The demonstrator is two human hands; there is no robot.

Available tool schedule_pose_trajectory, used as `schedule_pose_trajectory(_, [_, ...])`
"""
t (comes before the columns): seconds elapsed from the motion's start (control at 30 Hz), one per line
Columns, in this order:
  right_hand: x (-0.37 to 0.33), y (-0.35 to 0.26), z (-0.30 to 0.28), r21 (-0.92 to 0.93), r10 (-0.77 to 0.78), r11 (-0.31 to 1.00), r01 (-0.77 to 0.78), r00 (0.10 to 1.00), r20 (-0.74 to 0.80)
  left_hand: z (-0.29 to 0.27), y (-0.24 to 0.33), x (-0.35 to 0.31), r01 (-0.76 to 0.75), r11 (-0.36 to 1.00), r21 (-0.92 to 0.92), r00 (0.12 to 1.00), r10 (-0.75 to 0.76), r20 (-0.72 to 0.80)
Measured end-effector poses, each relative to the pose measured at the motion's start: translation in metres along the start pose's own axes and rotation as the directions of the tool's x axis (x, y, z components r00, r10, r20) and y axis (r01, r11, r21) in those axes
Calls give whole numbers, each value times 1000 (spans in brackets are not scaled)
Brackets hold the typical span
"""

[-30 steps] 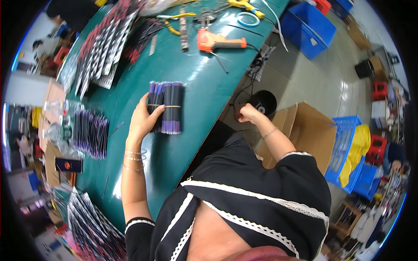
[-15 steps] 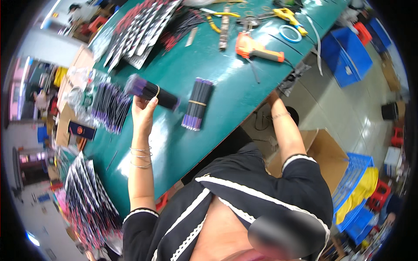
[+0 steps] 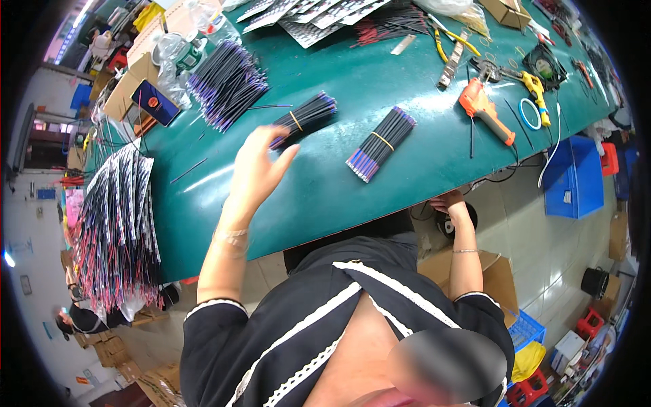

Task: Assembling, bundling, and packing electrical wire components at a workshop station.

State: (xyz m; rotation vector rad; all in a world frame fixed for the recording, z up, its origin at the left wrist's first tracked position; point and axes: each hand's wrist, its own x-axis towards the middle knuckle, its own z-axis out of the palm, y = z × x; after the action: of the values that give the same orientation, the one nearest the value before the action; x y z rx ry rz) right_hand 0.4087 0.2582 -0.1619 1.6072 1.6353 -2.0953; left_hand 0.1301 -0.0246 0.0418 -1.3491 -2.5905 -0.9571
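Fingers [image 3: 262, 138] wide on outstretched left hand [image 3: 257, 168] at banded bundle [image 3: 310, 117], unclear on right hand [image 3: 450, 201]

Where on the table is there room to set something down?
Between the right bundle and the orange tool, the green table is bare; so is the stretch between that bundle and the near edge, right of the left hand. It is crowded around the bottles, phone and loose wire pile, and around the pliers.
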Motion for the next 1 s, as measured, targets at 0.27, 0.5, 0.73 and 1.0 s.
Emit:
schedule_pose_trajectory(0.27, [-88,-57,-15,-300,-80,936,184,942,326,28,-45,41,-9,955,297,916,-111,386])
schedule_pose_trajectory(0.5, [-139,-136,67,-367,-793,459,809,559,241,37,-6,24,704,175,-688,699,3,715])
schedule_pose_trajectory(0.73, [-121,-162,146,-408,-899,-145,901,53,435,53,35,1,664,-17,-748,748,17,663])
schedule_pose_trajectory(1.0, [-123,-167,154,-456,-837,-286,843,11,547,47,39,4,620,99,-778,779,33,626])
